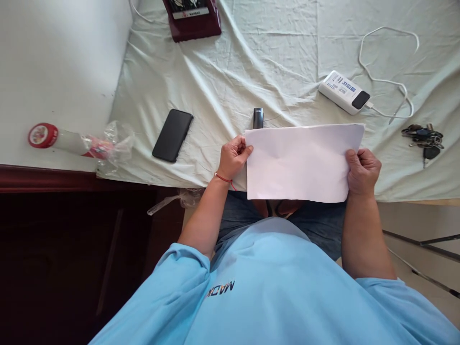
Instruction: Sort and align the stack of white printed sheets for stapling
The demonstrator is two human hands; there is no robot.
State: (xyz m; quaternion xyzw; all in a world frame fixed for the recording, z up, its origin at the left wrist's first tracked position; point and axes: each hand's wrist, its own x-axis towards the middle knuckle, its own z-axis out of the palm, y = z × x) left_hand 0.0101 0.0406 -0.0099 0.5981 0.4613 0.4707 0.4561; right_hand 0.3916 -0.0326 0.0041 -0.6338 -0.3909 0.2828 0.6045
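Note:
A blank white sheet of paper (298, 163) is stretched between my two hands, over the front edge of the cloth-covered table. My left hand (234, 155), with a red string at the wrist, pinches its left edge near the upper corner. At the opposite edge my right hand (362, 170) grips the paper, thumb on top and fingers curled behind. I cannot tell whether it is one sheet or a thin stack. Just beyond the paper lies a black stapler-like object (258, 118), its near end hidden under the sheet.
A black phone (173, 135) lies to the left. Right of centre rests a white power bank (344, 92) with a white cable (381, 79); keys (424, 137) lie farther right. A dark red box (194, 21) stands at the back. Leftmost is a red-capped container (43, 135) with plastic wrap.

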